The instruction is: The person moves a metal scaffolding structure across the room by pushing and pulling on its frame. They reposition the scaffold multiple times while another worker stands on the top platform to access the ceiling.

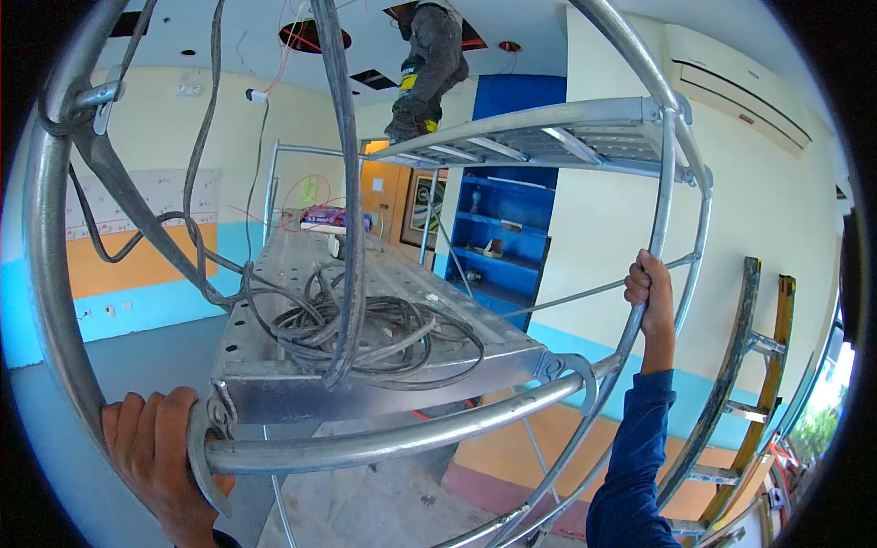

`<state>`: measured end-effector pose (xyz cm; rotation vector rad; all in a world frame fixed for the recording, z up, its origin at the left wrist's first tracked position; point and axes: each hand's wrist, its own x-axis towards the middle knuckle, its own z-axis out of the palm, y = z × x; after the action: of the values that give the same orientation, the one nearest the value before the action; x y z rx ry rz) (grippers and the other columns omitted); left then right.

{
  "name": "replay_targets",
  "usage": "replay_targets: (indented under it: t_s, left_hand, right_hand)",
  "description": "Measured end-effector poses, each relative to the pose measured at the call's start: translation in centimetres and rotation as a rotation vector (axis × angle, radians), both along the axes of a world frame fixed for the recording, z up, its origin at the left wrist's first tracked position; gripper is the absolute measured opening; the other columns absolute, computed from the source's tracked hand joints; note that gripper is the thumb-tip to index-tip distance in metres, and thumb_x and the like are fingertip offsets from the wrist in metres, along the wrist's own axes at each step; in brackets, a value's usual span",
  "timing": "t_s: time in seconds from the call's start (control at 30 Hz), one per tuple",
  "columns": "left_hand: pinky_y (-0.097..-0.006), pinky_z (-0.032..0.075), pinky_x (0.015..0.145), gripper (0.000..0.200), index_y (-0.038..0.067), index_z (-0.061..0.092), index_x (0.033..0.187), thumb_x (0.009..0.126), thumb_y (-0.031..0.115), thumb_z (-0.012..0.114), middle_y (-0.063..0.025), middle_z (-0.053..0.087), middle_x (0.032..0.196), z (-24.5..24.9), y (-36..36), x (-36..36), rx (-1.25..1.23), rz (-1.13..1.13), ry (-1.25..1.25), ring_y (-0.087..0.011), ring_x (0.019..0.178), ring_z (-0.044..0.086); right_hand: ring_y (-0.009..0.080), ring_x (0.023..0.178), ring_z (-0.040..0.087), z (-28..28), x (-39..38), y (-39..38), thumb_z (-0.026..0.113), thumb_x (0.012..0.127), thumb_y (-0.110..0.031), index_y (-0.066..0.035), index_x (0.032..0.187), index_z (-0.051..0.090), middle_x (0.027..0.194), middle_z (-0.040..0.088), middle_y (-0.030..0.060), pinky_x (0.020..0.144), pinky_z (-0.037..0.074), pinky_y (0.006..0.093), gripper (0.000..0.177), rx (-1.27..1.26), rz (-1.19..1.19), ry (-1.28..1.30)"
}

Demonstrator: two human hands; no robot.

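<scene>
My left hand (163, 452) is closed round the scaffold frame (411, 438) at its lower left corner, right beside the hook (203, 447) of a metal plank. Higher up on the right, my right hand (649, 290) grips an upright tube (665, 205) of the same frame, its fingers wrapped round the metal. Between my hands lies the perforated metal plank (365, 388), hooked over the frame's cross tube. A tangled coil of grey cable (320, 320) rests on it, with strands running upward.
A person (429, 68) stands on a higher scaffold plank (530, 137), head up in a ceiling opening. A stepladder (744, 402) leans by the right wall. Blue shelves (507, 237) stand behind. A colourful box (333, 217) sits at the plank's far end. Cables hang at left.
</scene>
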<state>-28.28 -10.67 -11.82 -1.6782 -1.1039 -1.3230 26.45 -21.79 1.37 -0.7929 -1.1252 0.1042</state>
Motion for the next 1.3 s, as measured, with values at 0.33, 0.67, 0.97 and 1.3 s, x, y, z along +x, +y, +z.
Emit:
replay_targets:
  t_s: [0.33,0.67,0.97,1.3]
  left_hand:
    - [-0.0384,0.031,0.066,0.077,0.008,0.055,0.083,0.086,0.080,0.028,-0.0067,0.048,0.067,0.24,0.09,0.17,0.045,-0.054,-0.018,-0.0245,0.064,0.044]
    - [-0.0379,0.031,0.066,0.069,0.009,0.053,0.080,0.088,0.075,0.034,-0.0059,0.047,0.066,0.10,-0.22,0.05,-0.016,-0.007,-0.012,-0.0240,0.063,0.044]
    - [-0.0389,0.032,0.067,0.074,0.008,0.055,0.082,0.086,0.078,0.031,-0.0074,0.047,0.066,0.27,0.13,0.46,0.078,-0.044,-0.046,-0.0250,0.063,0.044]
    - [-0.0391,0.031,0.066,0.078,0.007,0.056,0.083,0.085,0.081,0.029,-0.0073,0.049,0.068,-0.02,-0.21,0.23,-0.038,0.030,-0.019,-0.0254,0.064,0.044]
  right_hand:
    - [0.0012,0.044,0.033,0.03,-0.07,-0.09,0.056,0.097,-0.026,-0.015,0.078,0.043,0.058,0.036,-0.0084,0.036,0.028,0.0173,0.025,0.000,0.014,-0.002]
    - [0.0014,0.044,0.033,-0.04,0.06,-0.09,0.057,0.097,-0.028,-0.016,0.078,0.043,0.058,0.036,-0.0080,0.036,0.028,0.0175,0.027,0.004,0.016,-0.026]
    - [0.0011,0.044,0.033,-0.01,-0.02,-0.09,0.056,0.097,-0.028,-0.016,0.077,0.042,0.058,0.035,-0.0084,0.037,0.027,0.0173,0.028,0.003,0.020,-0.029]
    - [0.0009,0.044,0.030,0.03,-0.29,-0.10,0.056,0.097,-0.029,-0.016,0.076,0.043,0.058,0.033,-0.0087,0.037,0.025,0.0175,0.028,-0.002,-0.008,-0.023]
